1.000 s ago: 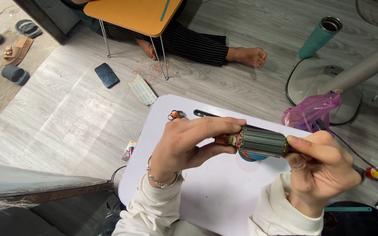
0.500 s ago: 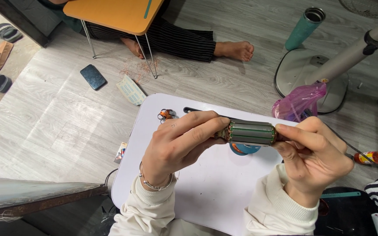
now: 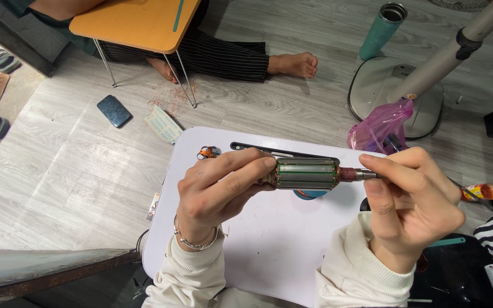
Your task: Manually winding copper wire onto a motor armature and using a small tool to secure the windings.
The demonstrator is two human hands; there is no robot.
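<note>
Cream ribbed-cuff sleeves [image 3: 355, 268], silver bracelet [image 3: 195, 242] on left wrist

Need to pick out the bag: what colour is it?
Translucent pink-purple bag, head view, beyond the right hand.

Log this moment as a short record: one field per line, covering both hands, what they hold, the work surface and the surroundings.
Left hand: left hand grips one end of the motor armature, fingers wrapped over it
Right hand: right hand pinches the armature's shaft end
Armature: held level above the white table, not resting on it
On table: small copper coil, black strip
Floor: phone, teal bottle, fan base, pink bag
Others: a seated person's bare foot by the orange table
</note>
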